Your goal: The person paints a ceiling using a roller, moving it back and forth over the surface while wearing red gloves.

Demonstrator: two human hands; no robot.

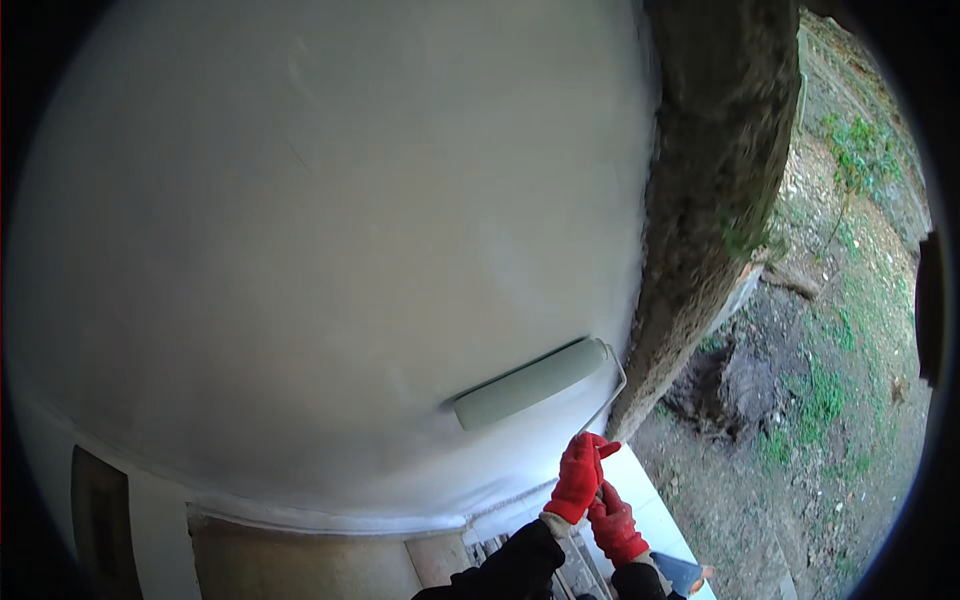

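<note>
A paint roller (pixel 530 385) with a long pale sleeve lies against a broad whitish plastered surface (pixel 330 230), close to its right edge. Its bent wire frame runs down from the sleeve's right end into my hands. My left hand (pixel 577 478), in a red glove, is wrapped around the upper part of the roller's grip. Just below and to the right, my right hand (pixel 616 524), also red-gloved, closes on the lower part. The handle itself is mostly hidden by the gloves. Beside my right wrist shows a grey flat blade (pixel 676 573), perhaps a scraper.
A rough brown edge (pixel 715 150) borders the plastered surface on the right. Beyond it lies sloping ground (pixel 830 420) with grass, leaves and a dark stump-like lump (pixel 735 390). White tiles (pixel 650 500) sit below my hands. A dark framed opening (pixel 105 520) stands at lower left.
</note>
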